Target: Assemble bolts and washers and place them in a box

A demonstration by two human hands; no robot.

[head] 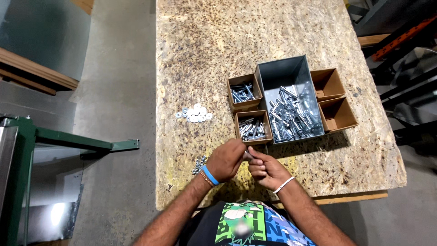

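My left hand point(226, 159) and my right hand point(265, 169) meet over the near edge of the chipboard table point(205, 50), both pinching a small metal bolt point(248, 155) between the fingertips. Just beyond them stands a small cardboard box of bolts point(253, 127), with a second such box point(243, 92) behind it. A grey metal bin point(291, 102) to the right holds a heap of bolts and sleeves. A small pile of nuts point(199, 165) lies by my left wrist.
Loose flat washers point(195, 114) lie left of the boxes. Two empty cardboard boxes point(337, 114) sit right of the grey bin. A green metal frame point(68, 143) stands on the concrete floor to the left. Steel racks are at the right.
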